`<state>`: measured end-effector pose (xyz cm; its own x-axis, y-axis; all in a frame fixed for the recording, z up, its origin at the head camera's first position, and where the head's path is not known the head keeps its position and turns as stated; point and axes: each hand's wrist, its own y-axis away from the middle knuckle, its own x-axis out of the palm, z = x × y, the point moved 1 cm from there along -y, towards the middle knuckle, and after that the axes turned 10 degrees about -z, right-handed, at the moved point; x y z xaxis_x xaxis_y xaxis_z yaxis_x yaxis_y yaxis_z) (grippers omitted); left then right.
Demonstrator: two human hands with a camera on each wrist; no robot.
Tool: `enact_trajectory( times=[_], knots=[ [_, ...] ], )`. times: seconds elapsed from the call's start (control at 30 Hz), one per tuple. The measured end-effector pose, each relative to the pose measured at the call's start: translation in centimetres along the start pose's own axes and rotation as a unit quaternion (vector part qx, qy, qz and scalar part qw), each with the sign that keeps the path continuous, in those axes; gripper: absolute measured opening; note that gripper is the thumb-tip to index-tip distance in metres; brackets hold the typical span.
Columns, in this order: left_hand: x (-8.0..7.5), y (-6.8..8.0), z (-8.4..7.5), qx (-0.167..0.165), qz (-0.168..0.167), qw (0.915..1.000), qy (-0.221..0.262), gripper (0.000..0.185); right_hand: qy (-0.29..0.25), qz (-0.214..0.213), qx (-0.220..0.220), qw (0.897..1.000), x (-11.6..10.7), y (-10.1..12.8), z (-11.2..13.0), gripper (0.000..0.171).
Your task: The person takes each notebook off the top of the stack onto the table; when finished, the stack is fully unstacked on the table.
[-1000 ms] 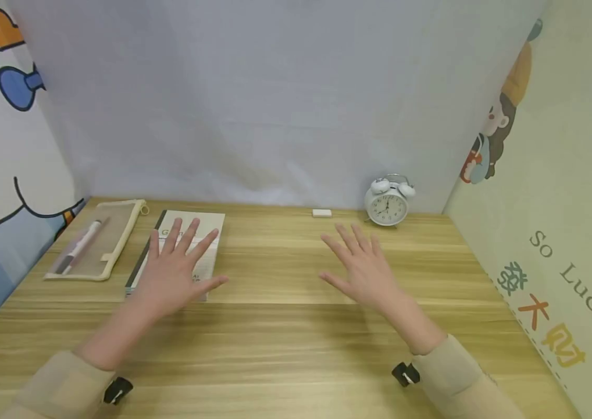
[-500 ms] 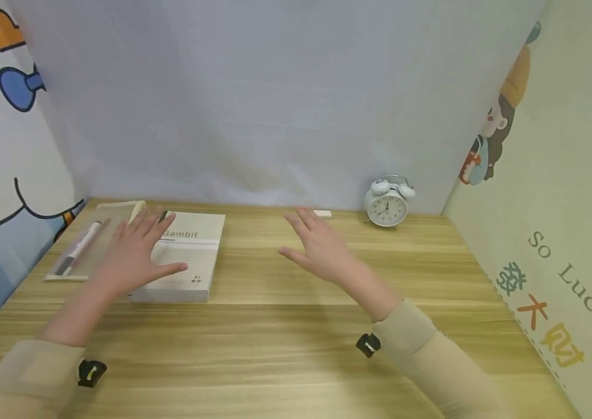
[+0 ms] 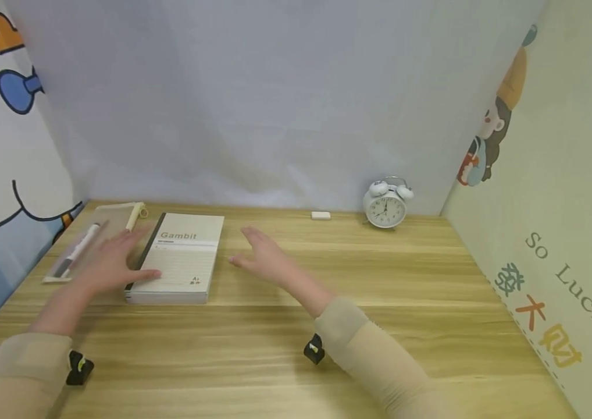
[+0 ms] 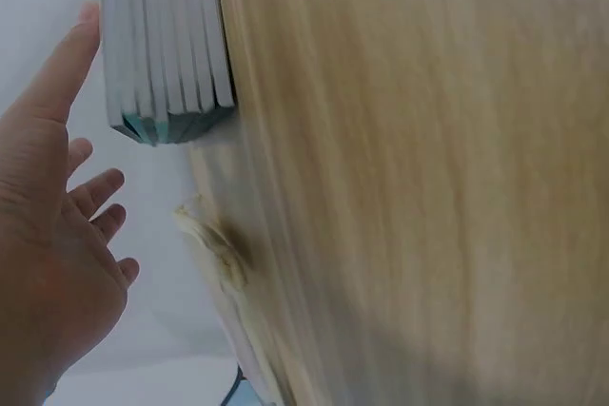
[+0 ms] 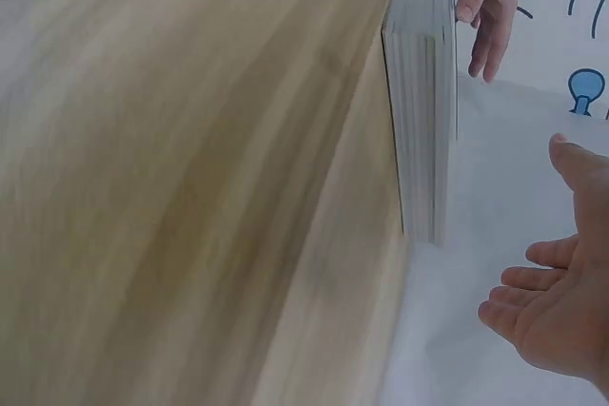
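Observation:
A thick cream notebook (image 3: pixel 183 259) marked "Gambit" lies flat on the wooden table (image 3: pixel 327 349), left of centre. My left hand (image 3: pixel 115 262) hovers with straight fingers at the notebook's dark spine, its thumb by the near left corner. Whether it touches the cover I cannot tell. My right hand (image 3: pixel 261 256) is spread flat a little right of the notebook and holds nothing. In the right wrist view the notebook's page edge (image 5: pixel 423 102) shows, with the left hand (image 5: pixel 490 7) beyond it and the right hand (image 5: pixel 557 320) nearer. In the left wrist view the left hand (image 4: pixel 57 235) sits beside the notebook (image 4: pixel 171 45).
A translucent pencil case (image 3: pixel 94 235) with a pen (image 3: pixel 78 249) inside lies left of the notebook. A small white eraser (image 3: pixel 320 215) and a white alarm clock (image 3: pixel 386 203) stand by the back wall. Patterned walls close in both sides.
Both hands have swept left. The left hand slid off the notebook's cover to its spine side. The right hand moved from near the clock to just right of the notebook.

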<state>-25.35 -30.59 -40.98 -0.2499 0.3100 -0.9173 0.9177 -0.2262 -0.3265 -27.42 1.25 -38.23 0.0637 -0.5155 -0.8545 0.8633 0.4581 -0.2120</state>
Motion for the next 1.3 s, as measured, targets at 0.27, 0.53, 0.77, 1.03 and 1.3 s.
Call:
enact_trajectory(
  times=[0.27,0.53,0.77,1.03,1.3],
  knots=[
    [0.8,0.2,0.8,-0.067,0.067,0.9918,0.086,0.106,-0.084,0.023,0.062,0.994,5.1,-0.6,1.1,0.087],
    [1.5,-0.1,0.7,-0.064,0.075,0.9896,0.105,0.1,-0.131,0.028,0.098,0.986,6.6,-1.1,1.5,0.088],
    [1.2,0.0,0.8,-0.08,0.074,0.9879,0.111,0.102,-0.162,0.041,0.07,0.984,7.2,-1.5,2.6,0.069],
    [0.9,-0.1,0.4,-0.116,0.082,0.9819,0.126,0.103,-0.162,0.035,0.09,0.982,7.0,-1.4,2.5,0.073],
    [0.3,-0.7,0.1,-0.115,0.041,0.9784,0.167,0.095,-0.209,0.031,0.084,0.974,6.8,-1.4,2.0,0.073]
  ],
)
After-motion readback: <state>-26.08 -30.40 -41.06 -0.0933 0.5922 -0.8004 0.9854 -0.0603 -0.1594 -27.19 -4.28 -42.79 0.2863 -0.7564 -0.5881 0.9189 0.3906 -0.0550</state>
